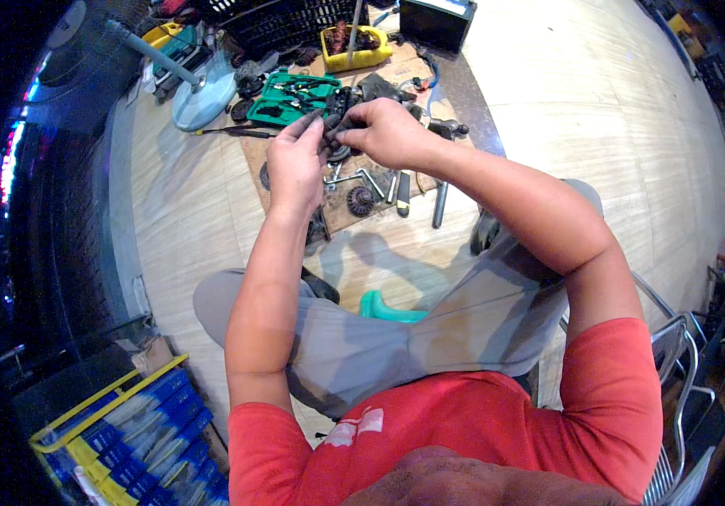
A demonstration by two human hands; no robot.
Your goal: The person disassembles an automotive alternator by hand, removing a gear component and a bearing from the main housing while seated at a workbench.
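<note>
My left hand [296,164] and my right hand [392,135] meet above a sheet of cardboard [345,218] on the floor. The fingers of both are closed in a pinch around a small dark part [329,128], its kind mostly hidden by the fingertips. Just beyond them lies an opened green tool case [299,88]. Closer to me are a hex key [370,180], a round, dark, finned part [360,201] and a tool with a black and yellow handle [403,196]. To the right of these lies a hammer [441,202].
Beyond the case stand a yellow container [355,57] with reddish-brown pieces, a black crate [271,29] and a black box [436,27]. A pale blue round stand base [204,99] is at the left. A green stool [389,310] shows between my legs, a metal chair [674,363] at the right.
</note>
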